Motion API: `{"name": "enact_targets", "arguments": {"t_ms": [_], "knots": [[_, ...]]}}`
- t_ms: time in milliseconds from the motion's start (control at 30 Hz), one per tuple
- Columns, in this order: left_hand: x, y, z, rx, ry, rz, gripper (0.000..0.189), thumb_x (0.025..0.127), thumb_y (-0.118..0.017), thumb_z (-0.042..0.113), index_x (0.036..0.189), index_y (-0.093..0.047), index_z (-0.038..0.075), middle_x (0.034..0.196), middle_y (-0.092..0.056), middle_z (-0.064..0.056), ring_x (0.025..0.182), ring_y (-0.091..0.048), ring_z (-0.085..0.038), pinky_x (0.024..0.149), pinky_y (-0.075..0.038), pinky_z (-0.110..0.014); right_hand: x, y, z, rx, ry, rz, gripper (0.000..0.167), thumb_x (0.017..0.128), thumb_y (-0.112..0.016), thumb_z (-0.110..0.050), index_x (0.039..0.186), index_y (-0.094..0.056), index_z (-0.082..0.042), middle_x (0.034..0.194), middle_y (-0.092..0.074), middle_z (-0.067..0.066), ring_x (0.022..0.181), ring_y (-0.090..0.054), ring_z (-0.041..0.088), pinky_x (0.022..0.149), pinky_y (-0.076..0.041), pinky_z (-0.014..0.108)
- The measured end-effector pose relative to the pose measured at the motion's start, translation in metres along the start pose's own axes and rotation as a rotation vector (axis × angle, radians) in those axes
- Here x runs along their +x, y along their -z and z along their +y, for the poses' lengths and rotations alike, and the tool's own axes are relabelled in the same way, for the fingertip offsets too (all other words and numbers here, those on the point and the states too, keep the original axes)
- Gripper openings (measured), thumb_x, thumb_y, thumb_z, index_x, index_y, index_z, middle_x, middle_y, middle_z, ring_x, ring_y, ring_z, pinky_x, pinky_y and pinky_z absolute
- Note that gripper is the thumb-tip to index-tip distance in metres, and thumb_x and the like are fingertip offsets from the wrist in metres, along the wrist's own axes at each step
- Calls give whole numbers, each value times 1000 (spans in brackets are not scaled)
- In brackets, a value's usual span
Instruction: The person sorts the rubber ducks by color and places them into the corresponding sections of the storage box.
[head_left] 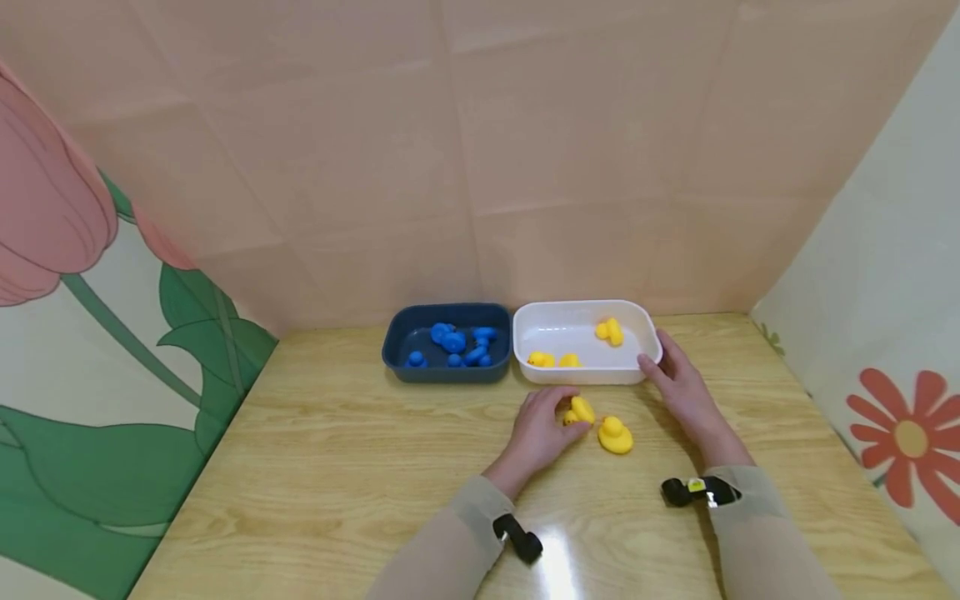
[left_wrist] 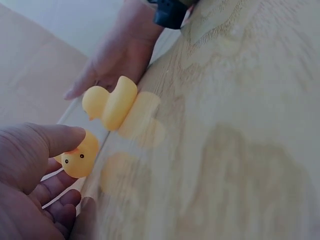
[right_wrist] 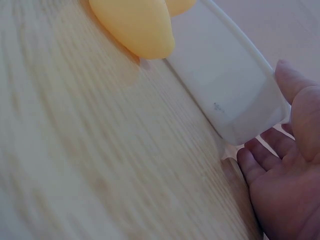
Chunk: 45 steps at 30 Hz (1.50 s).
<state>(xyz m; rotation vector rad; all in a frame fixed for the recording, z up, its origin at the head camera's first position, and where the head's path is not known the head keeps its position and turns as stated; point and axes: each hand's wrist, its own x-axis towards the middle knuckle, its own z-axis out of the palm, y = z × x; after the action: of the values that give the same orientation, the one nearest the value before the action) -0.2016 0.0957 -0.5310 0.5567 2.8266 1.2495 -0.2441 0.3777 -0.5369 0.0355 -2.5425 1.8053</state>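
My left hand (head_left: 561, 414) pinches a small yellow duck (head_left: 579, 409) between thumb and fingers, just above the wooden table (head_left: 337, 467). The left wrist view shows the thumb on top of that duck (left_wrist: 79, 157) and the fingers under it. A second yellow duck (head_left: 615, 435) stands on the table right beside it, also in the left wrist view (left_wrist: 110, 102). My right hand (head_left: 662, 367) lies with relaxed fingers at the right front corner of the white tray (head_left: 581, 377), holding nothing. In the right wrist view the hand (right_wrist: 267, 117) cups the tray corner (right_wrist: 230, 95).
The white tray holds three yellow ducks (head_left: 610, 331). A dark blue tray (head_left: 446, 373) with several blue ducks (head_left: 452, 340) stands touching its left side. Both trays sit at the table's back edge against the pink wall (head_left: 525, 167); patterned panels close off both sides.
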Motion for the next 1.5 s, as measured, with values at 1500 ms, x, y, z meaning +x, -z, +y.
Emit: {"name": "enact_targets", "arguments": {"t_ms": [1500], "knots": [[61,76,32,6,-100,185,50,103,-83,29,149,-67,15,140,-71,-1,128,-58,-24,108,-51,-38,-2,-3,2,-4,-5,6,98,111,-58,-59,179,2,-21,183,-6,16,167,-12,44,130,-18,65]]}}
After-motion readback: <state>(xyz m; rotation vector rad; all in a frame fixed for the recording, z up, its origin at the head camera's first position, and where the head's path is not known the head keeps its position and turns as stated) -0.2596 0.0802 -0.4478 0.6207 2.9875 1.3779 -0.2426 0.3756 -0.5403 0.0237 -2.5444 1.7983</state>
